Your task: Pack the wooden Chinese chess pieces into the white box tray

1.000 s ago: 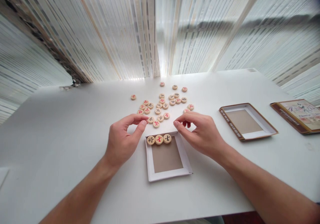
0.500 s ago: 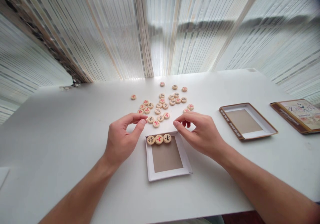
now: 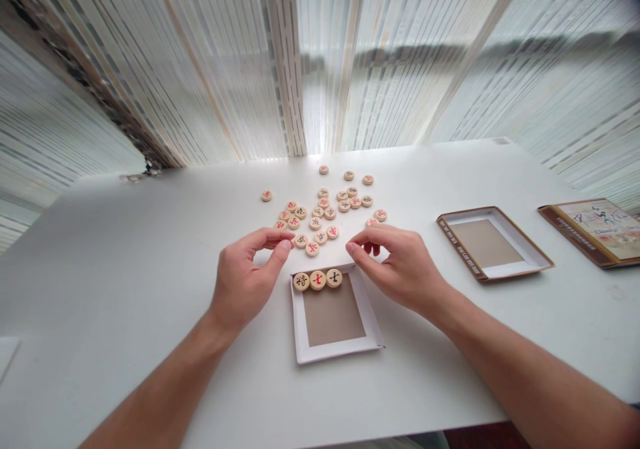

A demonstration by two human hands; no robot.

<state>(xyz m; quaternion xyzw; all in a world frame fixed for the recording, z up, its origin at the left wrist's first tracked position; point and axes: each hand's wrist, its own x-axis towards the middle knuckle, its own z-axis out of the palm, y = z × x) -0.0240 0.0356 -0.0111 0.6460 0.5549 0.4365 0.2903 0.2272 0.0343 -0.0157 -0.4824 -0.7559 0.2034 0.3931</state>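
Note:
My left hand [image 3: 247, 265] hovers at the left edge of a cluster of round wooden Chinese chess pieces [image 3: 315, 223], its thumb and index tips nearly together beside a black-marked piece [image 3: 301, 241]. No piece shows between them. My right hand [image 3: 400, 262] is held to the right of the cluster, thumb and forefinger pinched and the other fingers curled under, nothing visible in it. Between my forearms lies a shallow white box tray [image 3: 340, 352] with a grey-brown bottom. Along its far side three pieces sit in a row: a black one [image 3: 301, 281], a red one [image 3: 318, 280] and another black one [image 3: 334, 278].
To the right on the white table [image 3: 125, 262] lie a brown-edged open box half [image 3: 493, 242] and a box lid with a printed picture [image 3: 600, 225]. A lone red piece [image 3: 267, 196] sits left of the cluster. Striped curtains [image 3: 325, 69] hang behind the table.
Both hands keep practically the same pose and place. The pieces and boxes lie as before; only the view has shifted slightly.

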